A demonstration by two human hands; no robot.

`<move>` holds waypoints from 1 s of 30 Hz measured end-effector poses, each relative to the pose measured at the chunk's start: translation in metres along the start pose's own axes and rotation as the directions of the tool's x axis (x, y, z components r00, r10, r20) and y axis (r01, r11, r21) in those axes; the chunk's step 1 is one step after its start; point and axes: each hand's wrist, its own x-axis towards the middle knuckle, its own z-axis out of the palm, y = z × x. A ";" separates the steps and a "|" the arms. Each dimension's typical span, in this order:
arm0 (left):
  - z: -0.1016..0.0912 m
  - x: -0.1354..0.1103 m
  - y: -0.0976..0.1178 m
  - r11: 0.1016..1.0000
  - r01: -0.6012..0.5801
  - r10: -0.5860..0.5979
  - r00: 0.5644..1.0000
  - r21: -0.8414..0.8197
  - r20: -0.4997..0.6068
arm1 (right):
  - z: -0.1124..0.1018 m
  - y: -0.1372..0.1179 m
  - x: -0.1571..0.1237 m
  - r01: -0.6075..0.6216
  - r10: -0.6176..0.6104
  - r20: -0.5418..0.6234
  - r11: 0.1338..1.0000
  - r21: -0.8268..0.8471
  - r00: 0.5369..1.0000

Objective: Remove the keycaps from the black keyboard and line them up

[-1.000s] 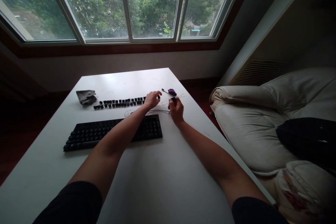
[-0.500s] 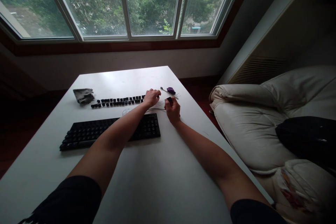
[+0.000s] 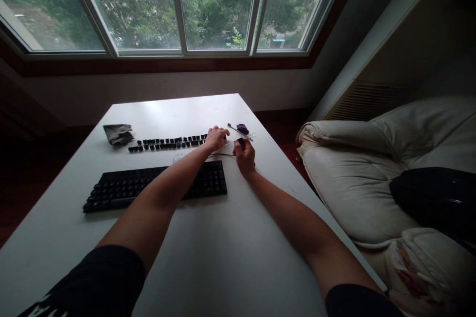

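Two rows of black keycaps lie on the white table, beyond a black keyboard. At the right end of these rows is my left hand, its fingers bent down around a small dark keycap that is mostly covered. My right hand is closed just to the right and nearer to me, pinching a black keycap between thumb and fingers. My left forearm crosses over the keyboard and hides part of it.
A thin brush lies beside a purple crumpled thing. Left of the keycaps sits a grey cloth. A cable and a clear round item lie behind the keyboard. A pale sofa stands right of the table.
The fingers of my left hand have shifted very slightly at the end of the keycap rows. My right hand stays in place with its keycap.
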 end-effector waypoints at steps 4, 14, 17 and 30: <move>-0.001 -0.002 -0.003 1.000 0.017 -0.017 1.000 -0.009 0.003 | 0.000 0.002 0.000 -0.004 0.004 0.003 1.000 -0.002 1.000; -0.002 -0.011 -0.005 0.999 0.030 -0.031 0.999 -0.027 -0.040 | 0.001 0.000 -0.002 0.004 -0.004 0.013 1.000 -0.022 1.000; -0.002 -0.009 -0.005 0.999 0.030 -0.030 0.999 -0.019 -0.031 | 0.001 0.000 -0.002 0.006 -0.006 0.017 1.000 -0.020 1.000; 0.000 -0.008 -0.009 0.996 0.082 -0.083 0.996 -0.036 -0.027 | 0.001 0.001 -0.002 0.011 -0.010 0.031 0.999 -0.041 0.999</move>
